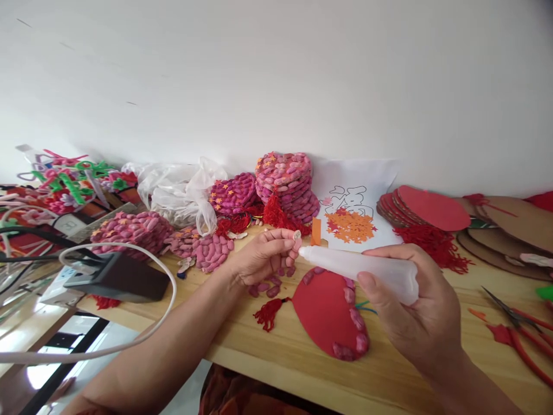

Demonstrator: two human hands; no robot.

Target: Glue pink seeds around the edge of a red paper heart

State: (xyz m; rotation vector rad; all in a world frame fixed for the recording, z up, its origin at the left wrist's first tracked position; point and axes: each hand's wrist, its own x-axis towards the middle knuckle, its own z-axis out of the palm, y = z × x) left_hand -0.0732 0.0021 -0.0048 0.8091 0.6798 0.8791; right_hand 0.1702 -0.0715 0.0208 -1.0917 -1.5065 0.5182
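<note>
My left hand [268, 253] pinches a small peanut shell [297, 236], its pale inner side showing. In my right hand [419, 305] lies a translucent white glue bottle [358, 265], tilted sideways with its nozzle at the shell; whether they touch I cannot tell. Below both hands a red disc [324, 314] rests on the table, with pink-dyed peanut shells [356, 318] along its right edge and a red tassel [268, 314] at its left. More loose pink shells [268, 286] lie under my left hand.
Behind stand stacked shell-covered discs [285, 173], a paper with a drawn character [352, 196] and orange stars [352, 226]. Red discs [432, 207] and scissors [518, 323] are at right. A black power adapter [121, 276] with a white cable [173, 288] and a plastic bag [177, 190] are left.
</note>
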